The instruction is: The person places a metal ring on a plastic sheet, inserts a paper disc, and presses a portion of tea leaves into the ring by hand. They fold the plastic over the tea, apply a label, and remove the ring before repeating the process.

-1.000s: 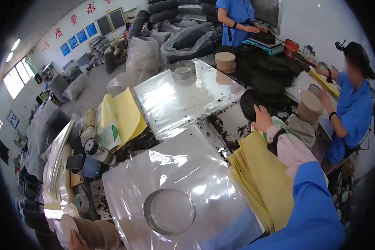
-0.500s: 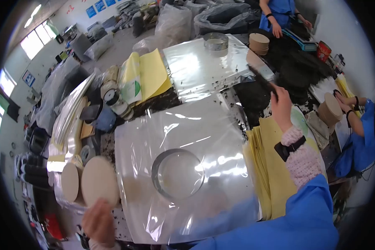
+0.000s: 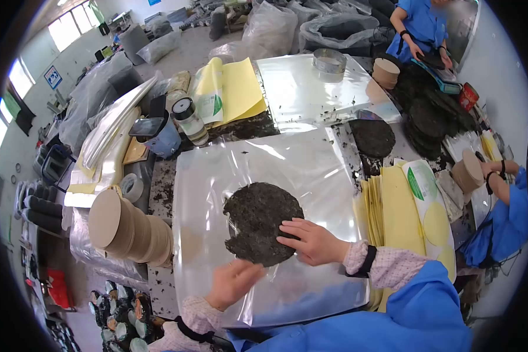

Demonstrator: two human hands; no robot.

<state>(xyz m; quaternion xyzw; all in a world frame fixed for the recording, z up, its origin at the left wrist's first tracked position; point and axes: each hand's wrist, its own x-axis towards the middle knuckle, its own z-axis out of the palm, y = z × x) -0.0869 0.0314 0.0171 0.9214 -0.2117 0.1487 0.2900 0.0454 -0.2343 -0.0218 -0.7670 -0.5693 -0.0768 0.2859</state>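
A dark, rough-edged round sheet [image 3: 261, 220] lies over the place of the metal ring on the clear plastic sheeting [image 3: 205, 176]. My right hand [image 3: 314, 240] rests on its right edge, fingers stretched out and spread a little. At its lower left edge is my left hand [image 3: 234, 283], slightly blurred, with the fingers close together; what they hold, if anything, is hidden. The ring is mostly covered by the dark sheet. Left of the plastic stands a stack of tan discs [image 3: 129, 229].
Yellow sheets [image 3: 399, 205] lie at the right, near another dark round sheet [image 3: 374, 138]. A second metal ring [image 3: 329, 61] sits at the back. A blue cup [image 3: 158, 138] stands at the left. Two co-workers [image 3: 419, 29] [image 3: 501, 205] are at the right.
The dark sheet now covers the ring. My right hand has come down from the dark pile to it. My left hand has moved right, away from the tan discs. The view has shifted.
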